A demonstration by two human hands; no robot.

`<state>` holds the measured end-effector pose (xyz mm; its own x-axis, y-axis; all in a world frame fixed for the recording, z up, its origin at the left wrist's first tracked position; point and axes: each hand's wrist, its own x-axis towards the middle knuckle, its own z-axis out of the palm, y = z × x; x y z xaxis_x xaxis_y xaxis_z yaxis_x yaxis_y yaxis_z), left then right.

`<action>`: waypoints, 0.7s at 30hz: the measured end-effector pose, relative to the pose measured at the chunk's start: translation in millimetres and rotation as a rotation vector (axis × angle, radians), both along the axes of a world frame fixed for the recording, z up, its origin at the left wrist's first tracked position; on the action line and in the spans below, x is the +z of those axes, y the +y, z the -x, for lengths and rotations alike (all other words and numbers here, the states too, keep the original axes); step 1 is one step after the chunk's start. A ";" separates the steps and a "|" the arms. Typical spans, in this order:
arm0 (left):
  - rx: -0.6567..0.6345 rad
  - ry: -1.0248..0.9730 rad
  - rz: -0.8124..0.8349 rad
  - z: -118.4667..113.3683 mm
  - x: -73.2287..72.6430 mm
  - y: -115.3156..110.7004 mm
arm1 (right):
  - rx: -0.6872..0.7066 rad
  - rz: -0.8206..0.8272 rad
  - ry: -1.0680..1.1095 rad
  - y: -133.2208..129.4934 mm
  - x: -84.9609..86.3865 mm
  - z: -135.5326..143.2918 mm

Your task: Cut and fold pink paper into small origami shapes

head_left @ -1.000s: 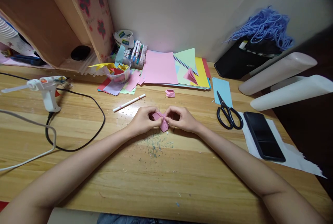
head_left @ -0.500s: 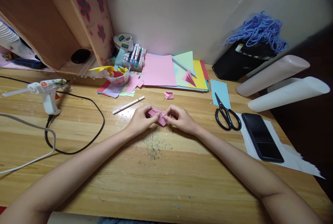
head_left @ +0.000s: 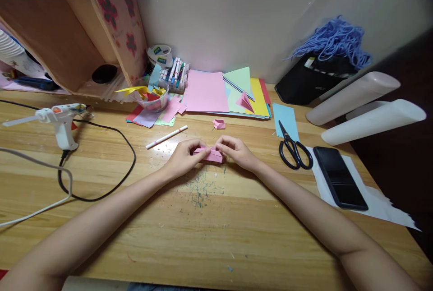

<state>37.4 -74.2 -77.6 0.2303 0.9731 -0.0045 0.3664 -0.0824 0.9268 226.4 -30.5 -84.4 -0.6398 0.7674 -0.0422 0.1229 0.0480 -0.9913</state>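
Note:
Between my hands is a folded piece of pink paper (head_left: 213, 155), held just above the wooden table. My left hand (head_left: 185, 156) pinches its left part, thumb lying along the near side. At its upper right edge, my right hand (head_left: 236, 151) grips the paper with thumb and fingertips; the other fingers curl in. Just beyond my hands lies a small folded pink paper piece (head_left: 219, 124). A white marker (head_left: 167, 137) rests on the table to the left of it.
Black-handled scissors (head_left: 293, 149) and a phone (head_left: 339, 177) lie to the right. A glue gun (head_left: 61, 122) with its cable is at left. Coloured paper sheets (head_left: 207, 92), a clear bowl of scraps (head_left: 152, 101) and a cardboard box (head_left: 118, 34) stand along the back.
The pink paper has turned from a slanted position to nearly level, its long side now facing me. My right hand's grip has shifted to the paper's upper edge.

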 end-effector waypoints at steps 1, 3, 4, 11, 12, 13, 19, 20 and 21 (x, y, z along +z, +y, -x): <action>0.003 -0.003 0.005 0.3 0.3 0.1 | 0.017 0.040 0.011 1.4 1.1 -0.7; -0.005 -0.005 0.010 0.6 1.4 0.0 | 0.058 0.122 0.023 4.2 2.7 -2.4; -0.014 -0.005 0.008 0.7 2.2 -0.1 | 0.077 0.161 0.027 5.5 3.2 -3.3; -0.092 -0.004 0.049 0.1 5.3 -1.0 | 0.126 0.294 0.018 9.1 3.7 -4.8; -0.096 -0.001 0.053 0.3 5.2 -1.0 | 0.130 0.297 0.019 9.1 3.9 -4.5; -0.098 0.004 0.052 0.5 5.2 -1.0 | 0.131 0.299 0.020 9.0 4.0 -4.3; -0.105 0.022 0.034 1.2 7.0 -2.0 | 0.149 0.302 0.012 9.2 4.6 -5.1; -0.103 0.028 0.034 1.0 7.4 -2.2 | 0.154 0.302 0.009 9.2 4.3 -5.3; -0.101 0.034 0.034 0.7 7.6 -2.4 | 0.158 0.299 0.008 9.1 4.0 -5.3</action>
